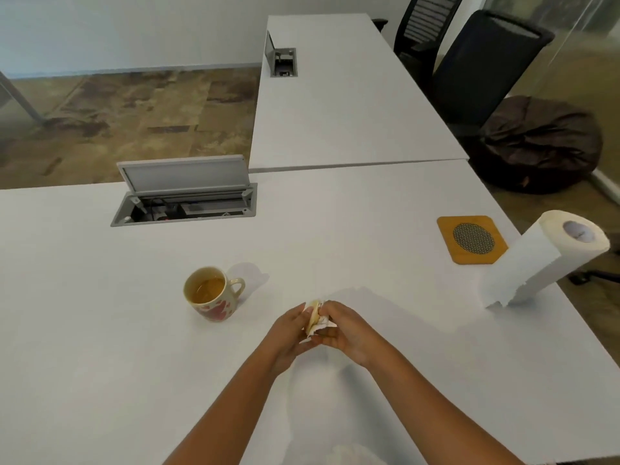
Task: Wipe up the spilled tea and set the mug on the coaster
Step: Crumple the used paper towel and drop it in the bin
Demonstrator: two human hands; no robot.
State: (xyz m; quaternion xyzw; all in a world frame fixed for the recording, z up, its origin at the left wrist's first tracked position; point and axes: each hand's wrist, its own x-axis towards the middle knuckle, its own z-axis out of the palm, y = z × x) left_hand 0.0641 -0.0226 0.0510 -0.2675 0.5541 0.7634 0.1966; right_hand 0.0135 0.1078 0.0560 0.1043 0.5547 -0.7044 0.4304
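A cream mug (212, 293) with red hearts stands upright on the white desk (100, 330), holding tea, its handle to the right. My left hand (291, 333) and my right hand (345, 330) meet above the desk right of the mug, both gripping a tea-stained, wadded paper towel (315, 319). The orange square coaster (472, 238) with a dark mesh circle lies far right, bare. No spill shows on the desk surface.
A paper towel roll (543, 260) stands at the right edge beside the coaster, a torn sheet hanging. An open cable hatch (188, 203) sits at the back left. A second desk (335, 95), office chairs (483, 65) and a beanbag (540, 142) lie beyond.
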